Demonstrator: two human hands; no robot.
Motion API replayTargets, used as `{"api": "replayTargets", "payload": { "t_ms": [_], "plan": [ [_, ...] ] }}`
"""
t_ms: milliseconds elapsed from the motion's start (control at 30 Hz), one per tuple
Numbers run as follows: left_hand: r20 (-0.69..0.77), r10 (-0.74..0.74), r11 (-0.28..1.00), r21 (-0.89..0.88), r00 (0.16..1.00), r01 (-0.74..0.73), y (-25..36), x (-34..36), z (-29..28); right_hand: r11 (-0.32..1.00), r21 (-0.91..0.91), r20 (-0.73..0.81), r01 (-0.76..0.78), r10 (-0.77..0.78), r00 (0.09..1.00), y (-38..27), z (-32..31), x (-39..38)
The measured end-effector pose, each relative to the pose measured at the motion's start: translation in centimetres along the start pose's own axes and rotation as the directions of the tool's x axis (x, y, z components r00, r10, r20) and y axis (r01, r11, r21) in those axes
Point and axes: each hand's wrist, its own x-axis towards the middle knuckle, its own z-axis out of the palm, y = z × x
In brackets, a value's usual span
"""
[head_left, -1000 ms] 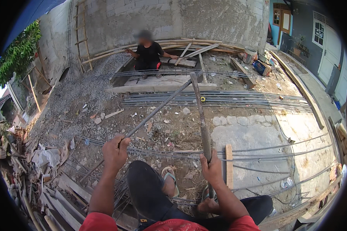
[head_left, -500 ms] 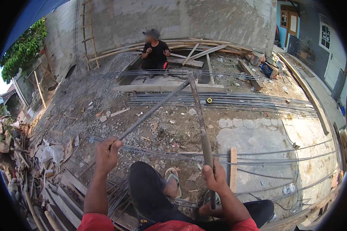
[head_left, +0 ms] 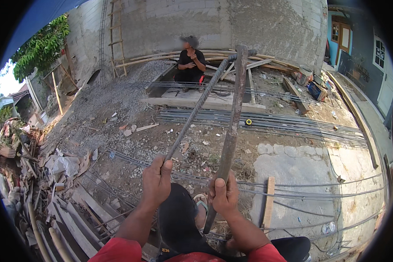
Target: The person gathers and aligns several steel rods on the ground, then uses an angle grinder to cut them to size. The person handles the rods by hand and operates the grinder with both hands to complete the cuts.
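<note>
Left hand grips rebar; right hand (fisted) grips bending bar.

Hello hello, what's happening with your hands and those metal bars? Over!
Left hand gripping ribbed steel rod. Right hand gripping thick bending bar. Tips meet up top. Another person sits beyond.

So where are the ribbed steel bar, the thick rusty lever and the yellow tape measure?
ribbed steel bar (head_left: 196, 109), head view, middle of its shaft.
thick rusty lever (head_left: 232, 126), head view, mid-shaft above the right hand.
yellow tape measure (head_left: 248, 122), head view, its casing.
</note>
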Motion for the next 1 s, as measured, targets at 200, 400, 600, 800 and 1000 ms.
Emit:
{"api": "replayTargets", "payload": {
  "t_ms": [200, 400, 600, 800, 1000],
  "plan": [
    [-0.141, 0.084, 0.861, 0.509, 0.986, -0.001, -9.6, 3.6, -3.8, 0.893, -0.438, -0.275, -0.102, -0.025, 0.961, 11.3, -5.6, -3.7],
    [-0.024, -0.022, 0.91, 0.413, 0.999, 0.03, -13.5, -5.4, -1.9, 0.523, -0.645, -0.543, -0.557, 0.199, 0.816, 26.4, -10.9, -11.8],
    [0.101, -0.123, 0.886, 0.459, 0.987, 0.063, -12.9, -10.6, 1.2, 0.161, -0.76, -0.568, -0.63, 0.307, 0.764, 36.3, -16.9, -20.7],
    [0.157, 0.03, 0.876, 0.472, 0.987, -0.102, -12.7, -9.6, 1.7, -0.06, -0.733, -0.609, -0.677, 0.5, 0.615, 38.9, -20.7, -19.9],
    [0.237, -0.01, 0.86, 0.498, 0.972, -0.112, -12.8, -10.0, 0.9, 0.541, -0.839, -0.238, -0.061, -0.265, 0.934, 20.9, -15.5, 2.0]
  ]
}}
